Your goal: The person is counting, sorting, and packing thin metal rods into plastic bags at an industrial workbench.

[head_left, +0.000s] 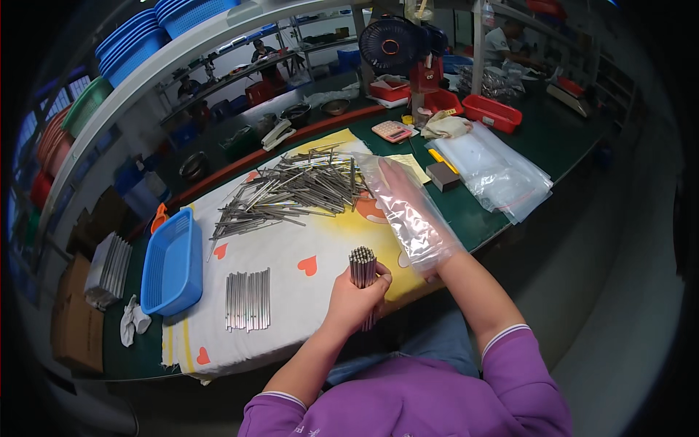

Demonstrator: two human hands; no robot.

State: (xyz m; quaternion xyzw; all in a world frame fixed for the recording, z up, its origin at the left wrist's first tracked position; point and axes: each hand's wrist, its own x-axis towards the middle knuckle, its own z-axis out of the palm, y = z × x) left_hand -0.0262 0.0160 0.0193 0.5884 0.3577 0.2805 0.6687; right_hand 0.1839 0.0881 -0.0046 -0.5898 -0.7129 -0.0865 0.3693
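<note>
Left hand [346, 297] is clutching slim silvery metal rods [362, 269], ends best kept flush; right hand [397, 178] is sitting inside long clear plastic bag [413, 224], grip unclear.

White cloth [295, 309]: brightly lit; room behind: dim. Clear bag [410, 218]: white glare. Edges: fisheye bend, blackened corners.

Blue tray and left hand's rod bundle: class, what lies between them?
In the head view, a row of rods lies there on the heart-printed cloth.
</note>
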